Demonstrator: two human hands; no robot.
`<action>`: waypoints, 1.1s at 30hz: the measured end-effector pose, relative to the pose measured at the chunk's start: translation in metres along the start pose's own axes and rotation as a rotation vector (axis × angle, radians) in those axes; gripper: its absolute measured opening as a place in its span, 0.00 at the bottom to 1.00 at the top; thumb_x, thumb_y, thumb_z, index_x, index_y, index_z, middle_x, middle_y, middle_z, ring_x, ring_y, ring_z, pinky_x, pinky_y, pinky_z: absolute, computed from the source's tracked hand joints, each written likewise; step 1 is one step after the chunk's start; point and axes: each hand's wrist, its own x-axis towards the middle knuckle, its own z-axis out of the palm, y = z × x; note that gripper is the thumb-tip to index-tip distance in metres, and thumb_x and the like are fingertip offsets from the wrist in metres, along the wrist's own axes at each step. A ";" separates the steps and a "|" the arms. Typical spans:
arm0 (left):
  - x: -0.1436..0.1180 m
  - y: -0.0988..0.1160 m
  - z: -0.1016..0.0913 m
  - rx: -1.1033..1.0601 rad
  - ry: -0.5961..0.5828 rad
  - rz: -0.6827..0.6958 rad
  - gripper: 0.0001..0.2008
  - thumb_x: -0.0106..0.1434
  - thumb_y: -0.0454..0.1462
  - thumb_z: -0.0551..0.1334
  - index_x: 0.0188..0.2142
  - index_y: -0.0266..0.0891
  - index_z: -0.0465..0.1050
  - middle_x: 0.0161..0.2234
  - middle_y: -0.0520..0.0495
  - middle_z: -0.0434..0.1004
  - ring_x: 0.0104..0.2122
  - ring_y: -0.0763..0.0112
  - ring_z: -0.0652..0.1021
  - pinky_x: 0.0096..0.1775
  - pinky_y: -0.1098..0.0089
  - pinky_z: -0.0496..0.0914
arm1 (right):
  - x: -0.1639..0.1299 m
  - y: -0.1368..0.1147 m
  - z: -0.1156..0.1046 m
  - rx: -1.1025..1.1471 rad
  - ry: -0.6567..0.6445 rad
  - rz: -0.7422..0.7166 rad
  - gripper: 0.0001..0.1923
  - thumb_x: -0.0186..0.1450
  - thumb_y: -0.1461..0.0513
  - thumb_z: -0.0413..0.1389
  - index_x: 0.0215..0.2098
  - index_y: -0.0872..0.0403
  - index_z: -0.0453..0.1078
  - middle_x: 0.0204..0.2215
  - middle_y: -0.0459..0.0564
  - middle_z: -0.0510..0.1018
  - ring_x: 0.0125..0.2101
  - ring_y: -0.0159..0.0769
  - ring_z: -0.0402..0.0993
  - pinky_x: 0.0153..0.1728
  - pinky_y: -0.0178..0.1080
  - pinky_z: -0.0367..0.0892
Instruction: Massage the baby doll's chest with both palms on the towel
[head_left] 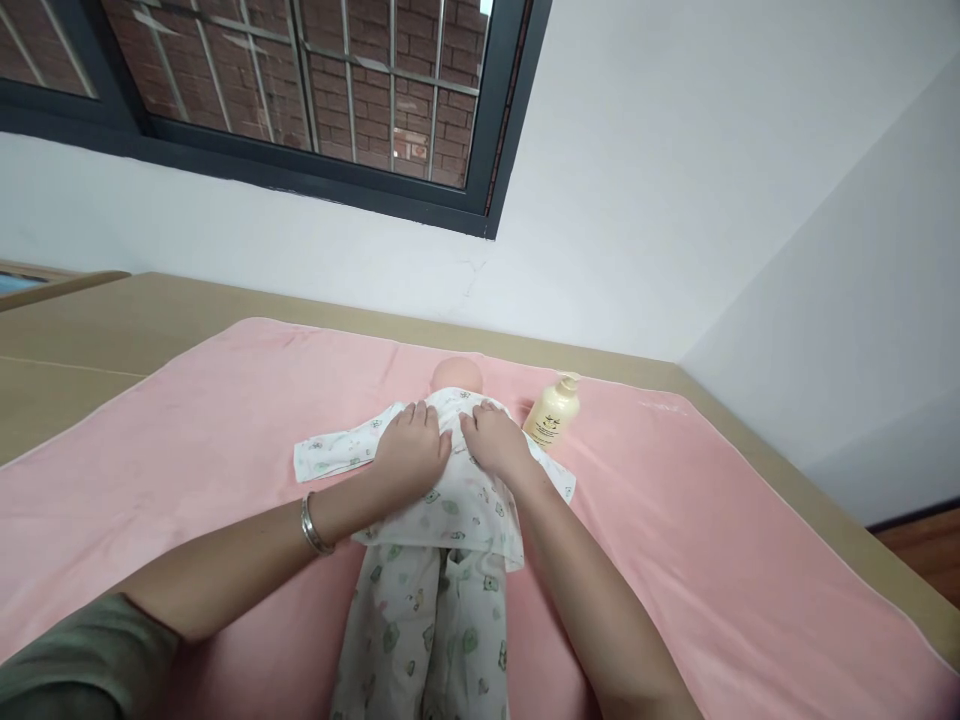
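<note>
A baby doll (pixel 457 374) with a smooth bald head lies stretched out on a pink blanket (pixel 247 390); its face does not show. It wears a white printed long-sleeved top (pixel 459 510) and matching trousers (pixel 469 630). My left hand (pixel 411 448) rests flat on the upper left of the top, fingers extended towards the head. On the upper right, my right hand (pixel 495 438) lies on the cloth the same way, its fingers partly foreshortened. Both hands touch the fabric and grip nothing that I can see. The sleeves spread out to either side.
A pale yellow pump bottle (pixel 553 410) stands on the blanket just right of the doll's right-side sleeve. The blanket covers a tan surface (pixel 180 300) that meets a white wall (pixel 600 220). Above is a dark-framed window (pixel 315 175) with metal bars outside.
</note>
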 end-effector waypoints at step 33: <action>0.017 -0.013 0.007 -0.177 -0.021 -0.040 0.29 0.74 0.44 0.46 0.62 0.24 0.68 0.62 0.29 0.72 0.64 0.49 0.71 0.65 0.53 0.63 | 0.001 0.011 -0.010 0.008 -0.076 0.084 0.15 0.74 0.66 0.46 0.49 0.51 0.74 0.46 0.51 0.82 0.46 0.41 0.78 0.36 0.36 0.63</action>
